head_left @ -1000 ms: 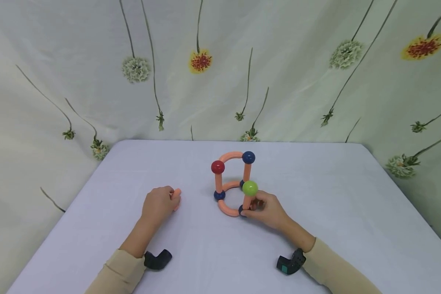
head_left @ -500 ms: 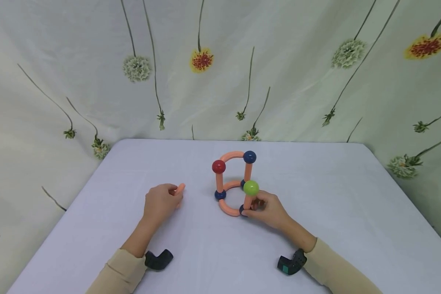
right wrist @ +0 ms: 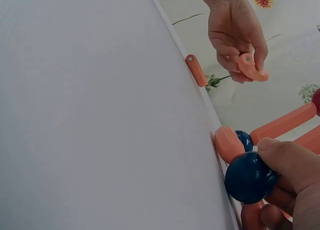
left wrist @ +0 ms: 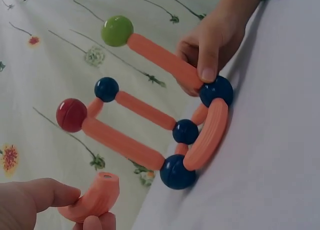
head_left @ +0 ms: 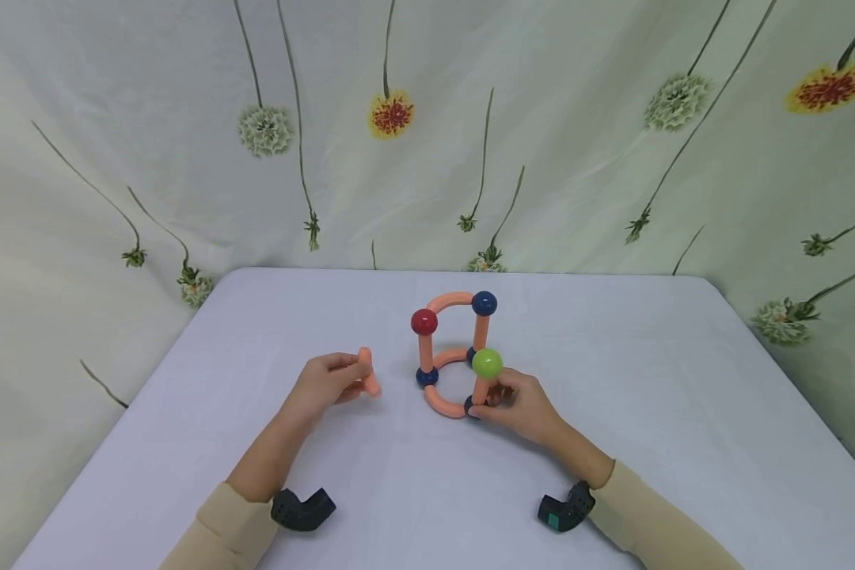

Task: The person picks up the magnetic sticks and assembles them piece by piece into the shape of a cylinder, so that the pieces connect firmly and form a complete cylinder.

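My left hand (head_left: 322,385) pinches a curved orange magnetic stick (head_left: 368,374) between thumb and fingers, raised left of a ball-and-stick structure. The stick's end shows a small metal disc (left wrist: 107,176) in the left wrist view. The structure has a ring of curved orange sticks (head_left: 442,404) and dark blue balls (head_left: 427,376) at its base. Three upright sticks carry a red ball (head_left: 423,322), a blue ball (head_left: 484,303) and a green ball (head_left: 487,363). An upper curved stick (head_left: 449,300) joins red to blue. My right hand (head_left: 523,408) grips the green-topped upright near its bottom blue ball (right wrist: 251,177).
A loose orange stick (right wrist: 196,70) lies on the white tabletop (head_left: 613,372), seen in the right wrist view beyond the structure. A flower-printed cloth (head_left: 577,142) hangs behind the table. Dark wrist devices (head_left: 303,509) sit at both cuffs.
My left hand has moved right toward the structure and turned, bringing the curved stick upright and into fuller view. My right hand and the structure have stayed put.
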`<state>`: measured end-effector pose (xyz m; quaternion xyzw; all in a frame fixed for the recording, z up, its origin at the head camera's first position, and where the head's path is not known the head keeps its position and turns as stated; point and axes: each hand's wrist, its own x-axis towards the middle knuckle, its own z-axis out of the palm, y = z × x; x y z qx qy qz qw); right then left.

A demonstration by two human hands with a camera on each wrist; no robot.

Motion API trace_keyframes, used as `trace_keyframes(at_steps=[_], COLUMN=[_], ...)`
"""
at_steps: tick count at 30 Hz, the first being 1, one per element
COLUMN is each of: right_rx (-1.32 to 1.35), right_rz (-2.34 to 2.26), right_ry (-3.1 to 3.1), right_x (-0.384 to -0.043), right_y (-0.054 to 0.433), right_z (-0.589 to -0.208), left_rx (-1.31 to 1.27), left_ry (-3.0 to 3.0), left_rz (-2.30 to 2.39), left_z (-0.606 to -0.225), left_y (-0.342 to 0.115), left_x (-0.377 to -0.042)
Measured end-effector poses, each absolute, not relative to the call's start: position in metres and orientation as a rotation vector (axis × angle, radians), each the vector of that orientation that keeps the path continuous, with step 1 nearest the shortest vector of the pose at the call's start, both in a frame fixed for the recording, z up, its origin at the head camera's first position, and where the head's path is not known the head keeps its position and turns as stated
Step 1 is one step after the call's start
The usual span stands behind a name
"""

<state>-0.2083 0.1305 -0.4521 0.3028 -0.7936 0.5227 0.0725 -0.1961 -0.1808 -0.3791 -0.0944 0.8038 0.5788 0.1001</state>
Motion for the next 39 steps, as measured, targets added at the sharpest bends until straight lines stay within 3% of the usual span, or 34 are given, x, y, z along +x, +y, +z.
trace_keyframes(at_steps=[18,27,39], right_rx=[0.848,0.846,0.854], right_rz=[1.586,1.59,1.586], right_ry=[-2.435,-2.44,-2.412], right_x=[-0.187,-0.188,-0.207], right_y=[0.124,0.123,0.129], right_z=[-0.412,-0.415,-0.45], left_rx=[-0.133,-0.133,-0.08], left_ry=[2.006,2.033,1.962], left_rz=[1.937,1.927,2.047], left_z=[-0.367,-0.361,-0.349], left_y=[-0.143,-0.126,-0.107], left_x=[-0.174,-0.171,-0.186])
